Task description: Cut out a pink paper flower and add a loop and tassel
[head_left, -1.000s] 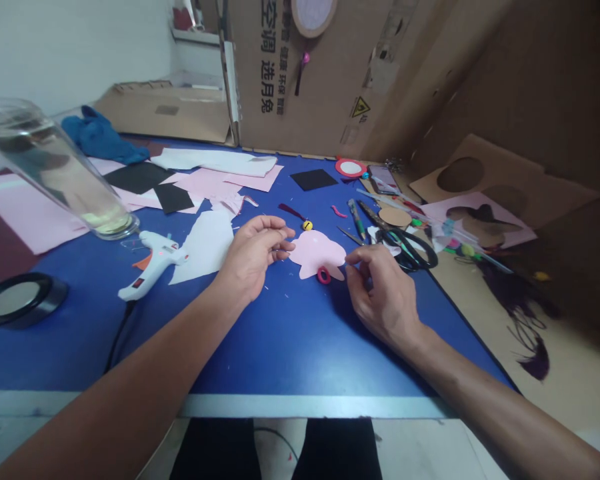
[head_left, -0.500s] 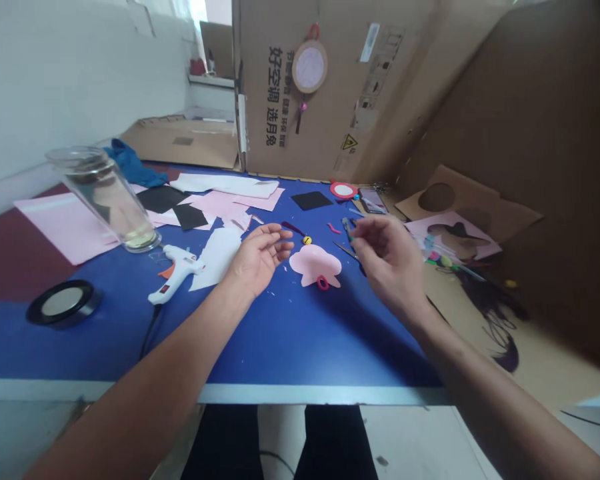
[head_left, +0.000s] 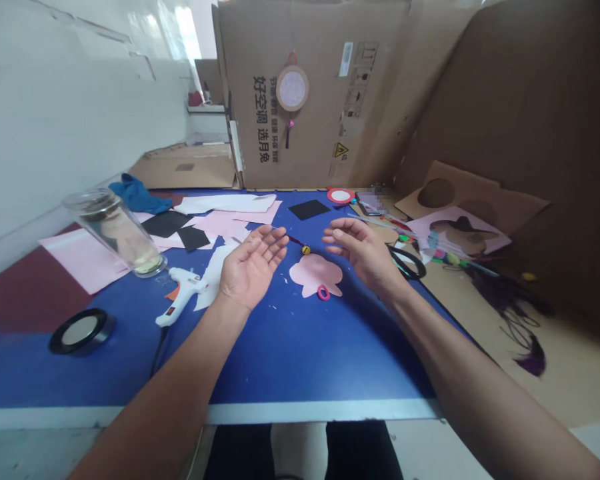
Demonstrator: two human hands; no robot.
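On the blue table lies a pink paper cutout [head_left: 314, 272] with a scalloped outline. A small magenta ring [head_left: 323, 293] sits at its lower edge, and a yellow bell [head_left: 306, 250] with a dark tassel lies just above it. My left hand [head_left: 255, 267] hovers left of the cutout, palm up, fingers apart and holding nothing. To the right of the cutout, my right hand [head_left: 363, 253] is raised with its fingers loosely spread and nothing visible in them. Black-handled scissors [head_left: 410, 261] lie partly hidden behind my right hand.
At left are a white glue gun [head_left: 183, 297], a glass jar [head_left: 125, 233] of liquid and a roll of tape [head_left: 80, 331]. Pink, white and black sheets lie behind. A cardboard panel [head_left: 320, 147] stands at the back; cut cardboard [head_left: 500, 200] and dark tassels [head_left: 510, 297] are at right.
My right hand has moved left and its fingers have opened from a curled shape. My left hand has turned more palm up. The camera view has shifted slightly.
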